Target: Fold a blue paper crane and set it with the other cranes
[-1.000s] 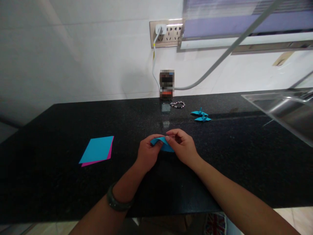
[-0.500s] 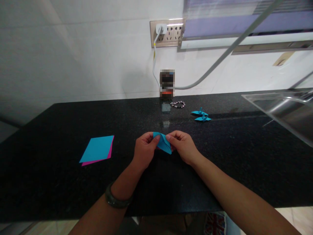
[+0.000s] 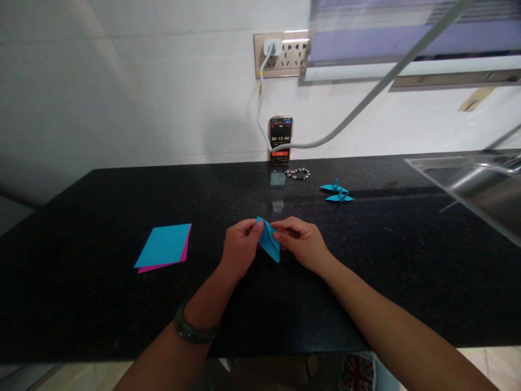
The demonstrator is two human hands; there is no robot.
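A small folded piece of blue paper point(image 3: 269, 242) is held upright between both hands over the black countertop point(image 3: 81, 217). My left hand point(image 3: 239, 250) pinches its left edge with fingers curled. My right hand point(image 3: 301, 243) pinches its right side, thumb and forefinger pressed on the fold. The paper narrows to a point at its lower end. A dark band sits on my left wrist.
Flat blue and pink paper sheets point(image 3: 164, 247) lie to the left. Two folded blue paper cranes point(image 3: 337, 192) sit at the back right, near a bead bracelet point(image 3: 297, 174). A phone point(image 3: 280, 139) leans on the wall, plugged into a socket. A steel sink point(image 3: 472, 184) is at right.
The blue paper has turned from lying flat and wide between the hands to standing narrower and more upright. Both hands shifted slightly and kept their pinch on it.
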